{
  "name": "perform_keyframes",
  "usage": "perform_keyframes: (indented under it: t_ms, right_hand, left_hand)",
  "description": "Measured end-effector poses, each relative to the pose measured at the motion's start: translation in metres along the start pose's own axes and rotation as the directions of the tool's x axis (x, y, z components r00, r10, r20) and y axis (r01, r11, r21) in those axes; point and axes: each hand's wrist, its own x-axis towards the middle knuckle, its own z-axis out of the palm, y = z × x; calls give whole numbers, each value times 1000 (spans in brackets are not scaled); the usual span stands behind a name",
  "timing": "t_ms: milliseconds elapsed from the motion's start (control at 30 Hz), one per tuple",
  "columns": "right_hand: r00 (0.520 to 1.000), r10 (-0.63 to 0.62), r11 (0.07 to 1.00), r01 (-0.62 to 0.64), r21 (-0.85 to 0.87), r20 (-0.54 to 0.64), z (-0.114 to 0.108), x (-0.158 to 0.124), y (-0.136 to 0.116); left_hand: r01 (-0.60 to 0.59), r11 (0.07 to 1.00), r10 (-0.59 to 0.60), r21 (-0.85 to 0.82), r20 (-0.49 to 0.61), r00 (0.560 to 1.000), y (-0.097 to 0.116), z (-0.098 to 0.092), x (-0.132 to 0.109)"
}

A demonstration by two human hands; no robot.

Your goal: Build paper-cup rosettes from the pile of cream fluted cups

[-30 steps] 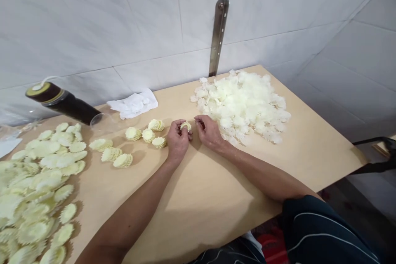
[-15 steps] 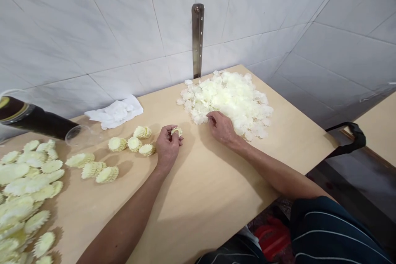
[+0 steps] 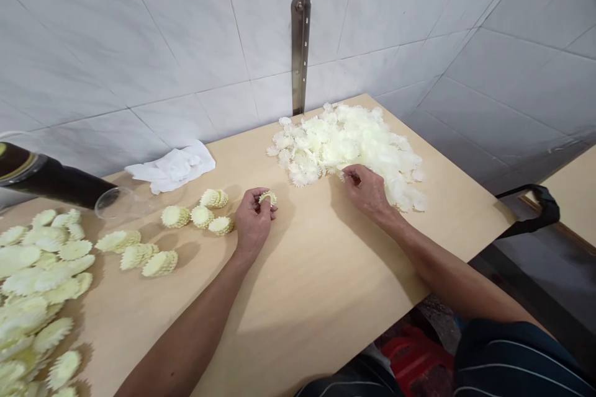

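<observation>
My left hand (image 3: pixel 254 218) is closed round a small stack of pale yellow, jagged-edged flower-shaped discs (image 3: pixel 267 198), whose top faces up between thumb and fingers. At the front edge of a loose heap of thin whitish flower-shaped discs (image 3: pixel 347 136), my right hand (image 3: pixel 367 191) has its thumb and fingertips pinched together. A thin disc (image 3: pixel 340 175) shows at those fingertips. Left of my left hand stand several short stacks of discs (image 3: pixel 202 216), with more stacks (image 3: pixel 159 263) leaning farther left.
A large pile of yellowish disc stacks (image 3: pixel 40 285) covers the left of the table (image 3: pixel 288 298). Behind it lie a dark cylinder (image 3: pixel 74 183), a clear plastic cup (image 3: pixel 116 203) and crumpled white paper (image 3: pixel 174 167). A metal bracket (image 3: pixel 300 56) is fixed to the tiled wall (image 3: pixel 186 25).
My right hand has moved right along the heap's front edge, and the heap's right side reaches slightly farther right. My left hand keeps its hold on the stack, nearly still.
</observation>
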Motion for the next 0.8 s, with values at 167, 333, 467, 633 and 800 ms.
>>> perform_keyframes:
  t_ms: [167, 333, 467, 633, 800]
  right_hand:
    - [998, -52, 999, 52, 6, -43, -8, 4, 7]
    - [994, -110, 984, 107, 143, 18, -5, -5, -16]
    - [961, -242, 952, 208, 225, 137, 10, -14, -43]
    - [847, -472, 853, 370, 367, 245, 50, -13, -70]
    - [858, -440, 872, 337, 356, 266, 89, -1, -68]
  left_hand:
    - [0, 1000, 0, 21, -1, 1000, 3, 0, -1]
    - [-10, 999, 10, 34, -3, 1000, 3, 0, -1]
    - [-18, 999, 18, 33, -1, 1000, 0, 0, 0]
    - [-35, 999, 35, 15, 2, 999, -2, 0, 0]
    - [-35, 999, 35, -11, -1, 999, -2, -1, 1]
